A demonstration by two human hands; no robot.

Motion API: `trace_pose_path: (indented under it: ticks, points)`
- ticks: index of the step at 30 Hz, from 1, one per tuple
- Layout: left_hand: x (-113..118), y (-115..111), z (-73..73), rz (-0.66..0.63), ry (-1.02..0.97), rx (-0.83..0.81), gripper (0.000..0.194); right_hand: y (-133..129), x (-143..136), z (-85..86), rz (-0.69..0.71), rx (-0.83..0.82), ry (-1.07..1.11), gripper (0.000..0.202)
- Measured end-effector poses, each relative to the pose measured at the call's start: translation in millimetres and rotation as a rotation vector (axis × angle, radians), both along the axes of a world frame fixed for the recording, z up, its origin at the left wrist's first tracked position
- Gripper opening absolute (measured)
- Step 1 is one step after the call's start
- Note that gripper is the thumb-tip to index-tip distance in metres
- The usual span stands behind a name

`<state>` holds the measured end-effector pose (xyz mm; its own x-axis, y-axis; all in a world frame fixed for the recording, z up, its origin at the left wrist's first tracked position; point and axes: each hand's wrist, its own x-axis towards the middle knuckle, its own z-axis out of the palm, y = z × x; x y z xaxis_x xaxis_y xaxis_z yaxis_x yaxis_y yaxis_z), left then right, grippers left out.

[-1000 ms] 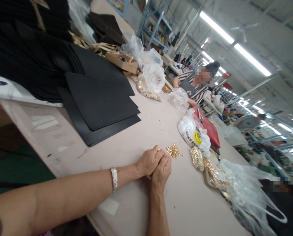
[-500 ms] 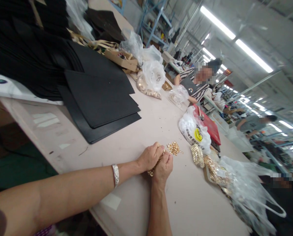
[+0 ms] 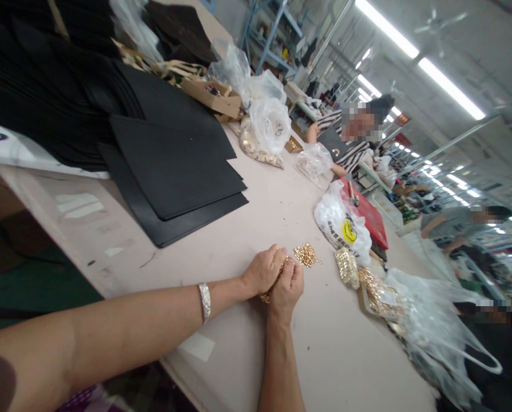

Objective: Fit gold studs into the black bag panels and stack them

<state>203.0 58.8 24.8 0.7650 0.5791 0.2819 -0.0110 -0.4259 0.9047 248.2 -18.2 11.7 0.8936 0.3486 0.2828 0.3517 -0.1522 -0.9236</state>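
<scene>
My left hand, with a silver bracelet on its wrist, and my right hand are together over the pale table. Their fingers are curled against each other. Small gold pieces show between and below the two hands; the fingertips are partly hidden. Just beyond the fingers lies a small heap of loose gold pieces.
Black sheets are stacked at the left. Along the far side lie a bag of pieces, a white plastic bag, a red item and packs of gold parts. People are beyond the table.
The view has shifted slightly. Both hands stay together around the gold pieces, with little change in their pose.
</scene>
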Motion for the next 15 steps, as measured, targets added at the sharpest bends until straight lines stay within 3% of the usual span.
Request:
trace_pose_path:
  ticks: [8, 12, 15]
  points:
    - [1.3, 3.2, 1.2, 0.084, -0.027, -0.135, 0.032, 0.7, 0.1, -4.8, 0.029, -0.051, 0.025, 0.044]
    - [1.9, 1.8, 2.6, 0.133, -0.034, -0.214, 0.032, 0.7, -1.1, -2.6, -0.033, -0.03, 0.012, 0.04]
    - [4.5, 0.7, 1.6, 0.178, -0.04, -0.275, 0.033, 3.6, -3.3, -0.2, -0.08, 0.042, 0.122, 0.038]
